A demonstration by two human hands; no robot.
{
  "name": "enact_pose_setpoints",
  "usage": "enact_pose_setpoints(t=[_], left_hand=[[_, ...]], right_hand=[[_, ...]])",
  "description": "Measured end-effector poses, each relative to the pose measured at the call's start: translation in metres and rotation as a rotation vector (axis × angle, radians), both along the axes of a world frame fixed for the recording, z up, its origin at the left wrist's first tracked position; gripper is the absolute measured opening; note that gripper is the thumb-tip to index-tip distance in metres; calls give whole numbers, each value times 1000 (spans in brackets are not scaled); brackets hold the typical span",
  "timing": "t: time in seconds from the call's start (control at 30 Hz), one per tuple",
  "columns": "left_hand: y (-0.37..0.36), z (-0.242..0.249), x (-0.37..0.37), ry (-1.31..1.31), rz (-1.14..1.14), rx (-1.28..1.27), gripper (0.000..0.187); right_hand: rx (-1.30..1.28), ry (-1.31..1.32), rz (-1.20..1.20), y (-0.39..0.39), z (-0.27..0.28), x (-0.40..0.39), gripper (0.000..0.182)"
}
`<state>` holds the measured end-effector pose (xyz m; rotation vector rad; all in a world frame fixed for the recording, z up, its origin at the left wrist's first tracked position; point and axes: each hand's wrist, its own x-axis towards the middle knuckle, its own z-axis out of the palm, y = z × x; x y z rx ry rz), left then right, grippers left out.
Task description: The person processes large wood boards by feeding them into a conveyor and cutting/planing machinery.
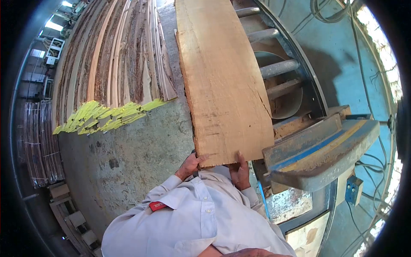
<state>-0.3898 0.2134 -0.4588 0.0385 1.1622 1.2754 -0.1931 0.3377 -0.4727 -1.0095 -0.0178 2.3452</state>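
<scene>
A long, wide wooden plank (222,85) with a rough bark edge on its left side stretches away from my body. My left hand (191,165) grips its near left corner, thumb on top and fingers hidden underneath. At the near end, further right, my right hand (240,172) holds the plank with the thumb up over the edge; its other fingers are out of sight below. A dark crack runs along the plank's right part. Its right side lies beside a metal roller conveyor (280,68), partly covering the rollers.
Boards with yellow-painted ends (111,113) form a large stack at the left. Close on my right is a worn machine guard (321,158) with blue and yellow stripes. A blue electrical box (353,190) and loose cables (364,64) are further right. Wrapped bundles (40,145) stand far left.
</scene>
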Motion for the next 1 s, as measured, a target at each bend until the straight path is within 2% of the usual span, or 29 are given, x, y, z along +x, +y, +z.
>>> enact_pose_setpoints(t=[0.07, 0.2, 0.23, 0.4, 0.47, 0.53, 0.63, 0.73, 0.8, 0.87, 0.97, 1.0], left_hand=[[0, 12, -2, 0, 2, -10, 49], [-14, 20, -9, -11, 67, -17, 46], [-20, 21, -13, -14, 51, -18, 46], [-63, 33, -58, 209, 139, 60, 41], [-83, 36, -82, 183, 167, 47, 39], [-102, 29, -106, 297, 139, 56, 43], [-115, 44, -125, 327, 162, 75, 41], [-127, 37, -141, 300, 147, 75, 38], [-127, 47, -146, 356, 179, 136, 39], [-130, 74, -151, 421, 180, 177, 39], [-134, 146, -157, 537, 124, 160, 39], [-135, 170, -160, 719, 117, 219, 40]], right_hand=[[132, -71, -67, 4, 8, 4, 39], [205, -19, -240, 5, -4, 11, 42], [205, -32, -282, 5, 1, 7, 36], [157, 14, -328, -12, 10, -18, 38], [292, -72, -172, -23, 14, -31, 37], [291, -72, -132, -36, 21, -44, 36], [346, -39, -100, -49, 15, -55, 35], [475, -9, -10, -45, 20, -61, 43], [515, -108, 122, -44, 35, -63, 47], [598, -109, 161, -40, 44, -66, 47], [607, -186, 367, -40, 84, -79, 47], [613, -181, 367, -40, 89, -88, 47]])
